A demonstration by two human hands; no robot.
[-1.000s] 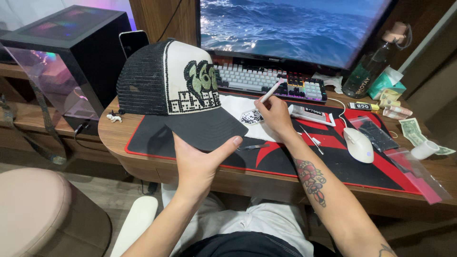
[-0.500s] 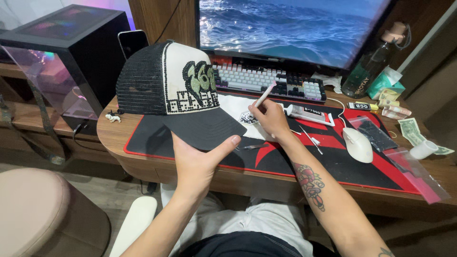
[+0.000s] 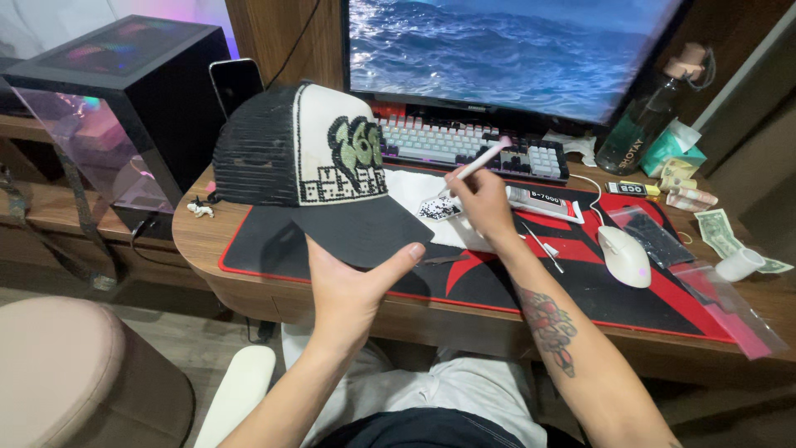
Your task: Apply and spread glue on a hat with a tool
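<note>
The left hand (image 3: 352, 278) holds a black-and-white mesh cap (image 3: 311, 170) by its dark brim, thumb pressed on top of the brim and the fingers hidden under it, so this grip is clamped on the cap. The cap stands upright just above the red and black desk mat (image 3: 580, 274) on the counter (image 3: 207, 236), its decorated white front panel facing the wearer's side and slightly toward 3 o'clock. The right hand (image 3: 481, 203) pinches a thin white pen-like tool (image 3: 481, 162); its grip is closed on the tool's lower end. The tool's long axis runs from the fingers up toward 1 o'clock, its pink tip over the keyboard (image 3: 464, 145). From the right hand the cap's front panel lies at about 9 to 10 o'clock, near but not touching. A small tray of dark beads (image 3: 435, 207) sits just beside the right hand at 8 o'clock, and a white mouse (image 3: 623, 255) lies at 4 o'clock, well apart
</note>
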